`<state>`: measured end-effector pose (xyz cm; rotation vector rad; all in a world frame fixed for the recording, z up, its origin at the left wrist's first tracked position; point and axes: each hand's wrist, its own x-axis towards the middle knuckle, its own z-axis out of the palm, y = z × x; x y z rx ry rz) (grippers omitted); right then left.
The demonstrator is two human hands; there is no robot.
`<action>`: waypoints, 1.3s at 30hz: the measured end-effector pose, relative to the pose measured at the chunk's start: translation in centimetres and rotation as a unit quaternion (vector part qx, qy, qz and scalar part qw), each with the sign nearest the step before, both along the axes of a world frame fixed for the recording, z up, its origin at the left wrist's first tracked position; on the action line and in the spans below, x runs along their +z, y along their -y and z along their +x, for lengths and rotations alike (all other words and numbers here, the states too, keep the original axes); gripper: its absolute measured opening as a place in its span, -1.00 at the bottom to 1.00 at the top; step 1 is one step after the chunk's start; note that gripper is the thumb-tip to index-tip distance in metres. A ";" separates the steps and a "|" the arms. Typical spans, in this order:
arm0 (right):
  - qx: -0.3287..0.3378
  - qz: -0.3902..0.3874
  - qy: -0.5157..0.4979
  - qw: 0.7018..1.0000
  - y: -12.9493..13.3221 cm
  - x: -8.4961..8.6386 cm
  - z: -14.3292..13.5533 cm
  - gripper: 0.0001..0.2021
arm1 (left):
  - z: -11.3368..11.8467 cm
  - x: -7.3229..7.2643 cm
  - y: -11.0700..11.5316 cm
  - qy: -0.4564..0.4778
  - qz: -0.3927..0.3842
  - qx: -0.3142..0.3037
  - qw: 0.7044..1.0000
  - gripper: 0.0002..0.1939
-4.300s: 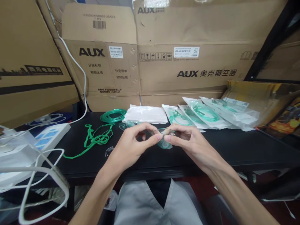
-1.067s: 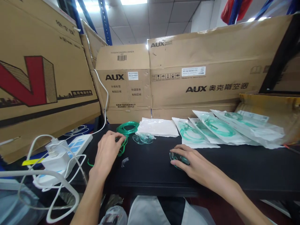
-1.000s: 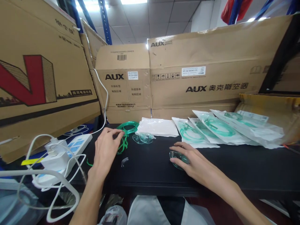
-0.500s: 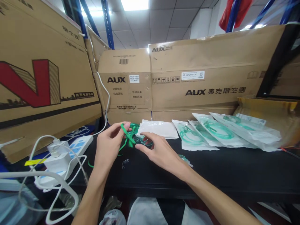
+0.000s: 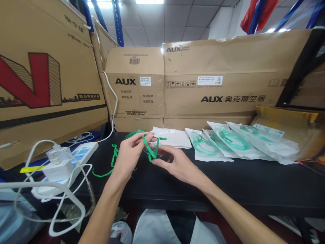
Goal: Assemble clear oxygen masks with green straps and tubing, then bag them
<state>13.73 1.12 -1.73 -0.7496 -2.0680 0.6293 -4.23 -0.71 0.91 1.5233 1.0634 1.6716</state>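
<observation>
In the middle of the black table, my left hand [image 5: 133, 147] pinches a flat green strap [image 5: 152, 152] between thumb and fingertips. The strap hangs in a loop, with a loose end pointing right. My right hand [image 5: 175, 162] closes its thumb and fingers at the loop's lower end. A clear greenish plastic piece, mostly hidden by the fingers, shows behind the strap. Beyond my left hand lies green tubing [image 5: 134, 134], partly covered by that hand. Another green strap [image 5: 114, 156] trails on the table left of my left wrist.
White packets with green tubing [image 5: 236, 139] overlap on the right, beside a white packet stack [image 5: 172, 137]. A power strip [image 5: 83, 152] with plugs and looping white cables occupies the left. Cardboard panels [image 5: 215, 88] wall the back; a brown-yellow package [image 5: 291, 128] stands far right.
Both hands have shifted slightly right. The strap has opened into a wider loop between them, and my right fingers have come to its lower end. More of the trailing strap shows.
</observation>
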 end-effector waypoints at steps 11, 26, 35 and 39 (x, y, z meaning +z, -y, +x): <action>-0.085 0.096 0.179 0.975 -0.2 -1.3 1.9 -0.80 | -1.3 0.4 0.0 0.039 0.055 0.043 0.997 -0.68; -0.188 0.191 0.366 0.891 -1.4 -2.9 5.1 -0.75 | -1.7 1.0 0.3 0.091 0.121 0.068 0.986 -0.72; -0.206 0.192 0.387 0.878 -1.3 -3.1 4.7 -0.76 | -1.8 1.1 0.4 0.068 0.094 0.035 0.993 -0.77; -0.215 0.186 0.380 0.880 -0.2 -1.8 5.4 -0.73 | -0.1 0.0 -0.1 0.019 -0.011 -0.021 1.000 -0.70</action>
